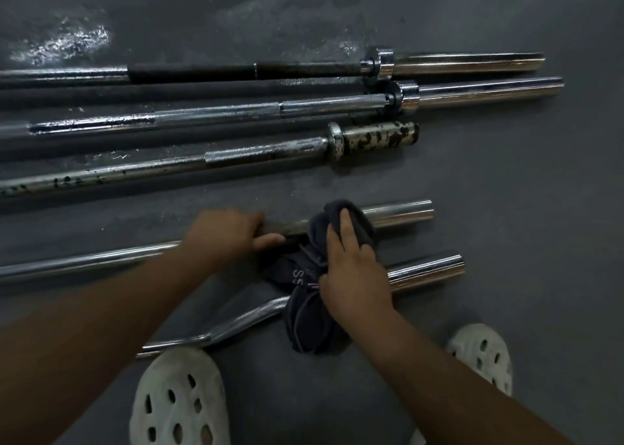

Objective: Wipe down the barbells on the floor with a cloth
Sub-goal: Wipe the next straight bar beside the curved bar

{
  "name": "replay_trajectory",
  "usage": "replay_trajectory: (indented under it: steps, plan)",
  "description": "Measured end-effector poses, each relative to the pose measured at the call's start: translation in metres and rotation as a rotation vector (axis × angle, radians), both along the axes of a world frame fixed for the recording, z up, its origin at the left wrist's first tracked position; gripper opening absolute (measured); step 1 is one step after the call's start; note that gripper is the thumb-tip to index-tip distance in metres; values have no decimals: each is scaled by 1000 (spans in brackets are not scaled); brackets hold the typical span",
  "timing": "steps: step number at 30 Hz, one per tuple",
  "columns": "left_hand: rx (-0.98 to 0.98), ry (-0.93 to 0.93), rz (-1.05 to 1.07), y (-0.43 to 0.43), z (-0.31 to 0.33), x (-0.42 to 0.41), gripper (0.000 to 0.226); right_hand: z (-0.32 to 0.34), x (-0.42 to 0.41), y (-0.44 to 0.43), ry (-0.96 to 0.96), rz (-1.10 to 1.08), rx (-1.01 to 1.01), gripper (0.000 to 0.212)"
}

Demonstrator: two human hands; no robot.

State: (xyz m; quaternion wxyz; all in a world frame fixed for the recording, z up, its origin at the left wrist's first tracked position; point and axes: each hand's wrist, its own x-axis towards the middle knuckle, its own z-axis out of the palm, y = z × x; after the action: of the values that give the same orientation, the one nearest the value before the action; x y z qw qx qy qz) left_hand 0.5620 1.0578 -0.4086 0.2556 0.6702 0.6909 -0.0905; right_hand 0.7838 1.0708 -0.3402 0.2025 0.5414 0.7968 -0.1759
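Several barbells lie side by side on the grey floor. My left hand (225,234) grips the shaft of a chrome straight bar (398,213) in the middle of the view. Just to its right, my right hand (351,269) holds a dark grey cloth (310,323) wrapped over that same bar near its sleeve. The cloth's loose end hangs down over a curved curl bar (236,323) nearest to me. Farther away lie a rusty spotted bar (378,137) and two longer chrome bars (472,63) (489,90).
My two white perforated shoes (179,400) (479,353) stand at the bottom, either side of the cloth's end. A shiny wet patch (64,43) marks the floor at the far left. Bare floor (540,208) stretches to the right of the bar ends.
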Motion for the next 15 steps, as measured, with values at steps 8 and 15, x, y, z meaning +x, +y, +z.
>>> replay_trajectory:
  steps: [8,15]
  plan:
    - [-240,-235,215,20,5,4,75,-3,5,-7,85,-63,12,87]
    - [194,-29,-56,-19,-7,27,60,-7,-3,22,158,-122,-30,89]
